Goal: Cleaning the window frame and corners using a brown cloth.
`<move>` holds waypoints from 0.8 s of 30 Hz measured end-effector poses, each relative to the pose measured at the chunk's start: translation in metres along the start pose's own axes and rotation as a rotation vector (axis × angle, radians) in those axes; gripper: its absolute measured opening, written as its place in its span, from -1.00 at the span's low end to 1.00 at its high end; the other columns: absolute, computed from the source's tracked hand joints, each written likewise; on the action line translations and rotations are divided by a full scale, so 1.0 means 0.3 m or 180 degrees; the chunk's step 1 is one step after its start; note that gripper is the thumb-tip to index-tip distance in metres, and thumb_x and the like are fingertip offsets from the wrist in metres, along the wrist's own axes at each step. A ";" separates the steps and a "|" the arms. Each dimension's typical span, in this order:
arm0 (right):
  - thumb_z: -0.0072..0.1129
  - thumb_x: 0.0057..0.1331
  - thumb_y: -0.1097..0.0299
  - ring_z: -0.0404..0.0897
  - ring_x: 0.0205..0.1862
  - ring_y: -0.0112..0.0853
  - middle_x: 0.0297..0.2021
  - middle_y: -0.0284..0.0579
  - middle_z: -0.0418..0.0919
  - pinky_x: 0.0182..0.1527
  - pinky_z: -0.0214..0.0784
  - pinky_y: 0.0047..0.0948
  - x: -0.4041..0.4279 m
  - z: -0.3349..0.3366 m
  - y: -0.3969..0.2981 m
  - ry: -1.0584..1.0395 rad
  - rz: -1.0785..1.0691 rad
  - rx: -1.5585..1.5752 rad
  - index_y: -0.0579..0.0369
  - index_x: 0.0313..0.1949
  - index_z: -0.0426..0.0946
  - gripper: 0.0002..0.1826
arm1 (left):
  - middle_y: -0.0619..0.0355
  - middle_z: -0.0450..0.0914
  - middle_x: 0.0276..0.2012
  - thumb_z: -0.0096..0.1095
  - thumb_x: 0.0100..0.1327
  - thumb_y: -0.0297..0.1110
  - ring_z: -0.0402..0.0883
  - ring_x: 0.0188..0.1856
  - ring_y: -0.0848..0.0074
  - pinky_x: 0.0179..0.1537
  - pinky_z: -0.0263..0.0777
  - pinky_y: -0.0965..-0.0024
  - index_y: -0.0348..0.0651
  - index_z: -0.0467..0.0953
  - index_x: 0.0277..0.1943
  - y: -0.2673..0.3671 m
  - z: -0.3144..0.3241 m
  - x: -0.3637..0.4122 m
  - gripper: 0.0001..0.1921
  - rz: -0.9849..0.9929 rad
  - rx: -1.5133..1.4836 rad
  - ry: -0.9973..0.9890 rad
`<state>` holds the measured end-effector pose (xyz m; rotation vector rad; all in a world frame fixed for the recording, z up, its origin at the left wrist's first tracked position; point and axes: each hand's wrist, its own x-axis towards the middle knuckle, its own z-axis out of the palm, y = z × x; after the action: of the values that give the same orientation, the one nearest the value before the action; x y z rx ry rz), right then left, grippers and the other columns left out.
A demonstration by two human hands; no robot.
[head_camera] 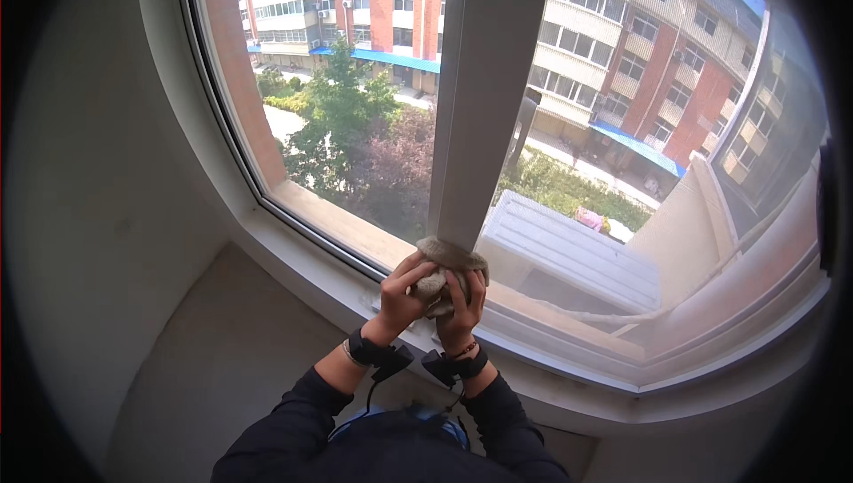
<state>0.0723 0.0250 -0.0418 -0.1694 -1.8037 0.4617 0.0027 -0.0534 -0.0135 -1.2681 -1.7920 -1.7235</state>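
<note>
A bunched beige cloth (453, 255) is pressed against the foot of the white window mullion (490, 83). My left hand (402, 293) grips the cloth from its left side, fingers spread over the folds. From the right, my right hand (465, 303) holds the same cloth, its fingertips sunk into it. Both hands are close together just above the white lower window frame (320, 250). The cloth hides the joint where the mullion meets the frame.
On the left is a fixed glass pane (360, 116); on the right, a mesh screen (586, 116) covers the opening, with a window sash (766, 136) swung outward. A white metal outdoor unit (573, 250) stands outside. Black wrist devices (460, 366) with cables sit on both wrists.
</note>
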 end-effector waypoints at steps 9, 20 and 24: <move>0.12 0.12 0.39 0.27 0.08 0.03 0.02 0.13 0.23 0.08 0.17 -0.13 0.282 0.013 -0.091 0.0670 -0.0235 -0.0354 0.14 -0.05 0.38 -0.63 | -0.18 0.43 -0.08 0.21 -0.14 -0.58 0.46 -0.05 0.04 -0.08 0.38 0.26 -0.36 0.50 -0.25 0.134 -0.058 0.317 -0.71 0.0987 0.0127 -0.0010; 0.18 0.05 0.40 0.33 0.02 0.01 -0.04 0.15 0.31 0.05 0.20 -0.15 0.014 0.250 -0.174 0.0825 0.0241 -0.1493 0.19 -0.12 0.38 -0.62 | -0.15 0.48 -0.12 0.21 -0.18 -0.63 0.49 -0.09 0.10 -0.09 0.39 0.31 -0.30 0.49 -0.16 -0.213 -0.157 0.148 -0.61 0.0499 -0.1393 -0.1038; 0.17 0.05 0.45 0.30 0.05 0.06 0.00 0.14 0.24 0.07 0.21 -0.09 0.173 0.340 -0.214 0.0738 -0.0129 -0.1362 0.11 -0.07 0.36 -0.60 | -0.19 0.45 -0.14 0.07 -0.17 -0.69 0.45 -0.06 0.01 -0.01 0.33 0.14 -0.34 0.49 -0.22 -0.224 -0.298 0.319 -0.66 0.1465 -0.0979 -0.0607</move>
<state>-0.0315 -0.0378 0.0080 -0.4623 -1.6524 0.0182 -0.1300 -0.0930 0.0362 -1.8542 -1.2109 -1.6875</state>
